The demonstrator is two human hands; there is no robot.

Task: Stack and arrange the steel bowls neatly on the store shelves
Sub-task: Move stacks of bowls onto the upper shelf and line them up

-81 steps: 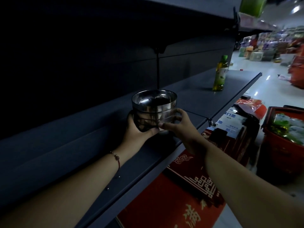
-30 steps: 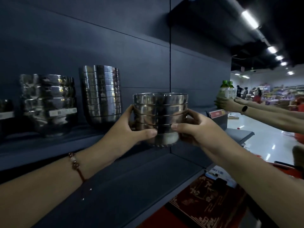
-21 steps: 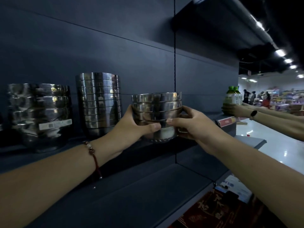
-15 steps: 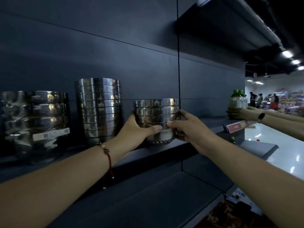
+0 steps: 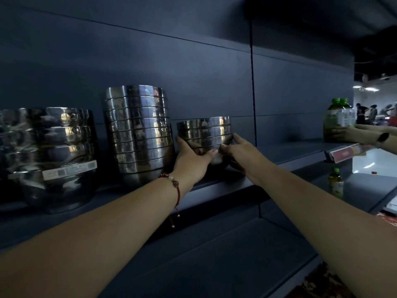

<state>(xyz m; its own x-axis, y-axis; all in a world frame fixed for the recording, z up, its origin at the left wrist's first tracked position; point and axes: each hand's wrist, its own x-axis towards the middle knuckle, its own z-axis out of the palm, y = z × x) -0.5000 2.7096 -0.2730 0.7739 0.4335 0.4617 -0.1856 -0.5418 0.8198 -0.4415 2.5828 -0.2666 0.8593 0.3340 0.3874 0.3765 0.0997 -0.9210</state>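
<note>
A short stack of steel bowls (image 5: pixel 204 131) stands on the dark upper shelf (image 5: pixel 285 154), right beside a taller stack of steel bowls (image 5: pixel 137 130). My left hand (image 5: pixel 191 160) grips its left side and my right hand (image 5: pixel 242 155) its right side, thumbs nearly meeting in front. A wider stack of larger steel bowls (image 5: pixel 49 151) with a barcode label sits at the far left. The base of the short stack is hidden behind my hands.
A lower shelf (image 5: pixel 214 259) juts out beneath. A vertical upright (image 5: pixel 253 104) divides the back panel just right of the bowls. Another person's hands (image 5: pixel 352 134) hold green-capped bottles (image 5: pixel 337 119) on the shelf at far right; a bottle (image 5: pixel 335 183) stands below.
I have raised the short stack from the lower shelf to the upper one and pushed it back next to the tall stack. Both hands still hold it.
</note>
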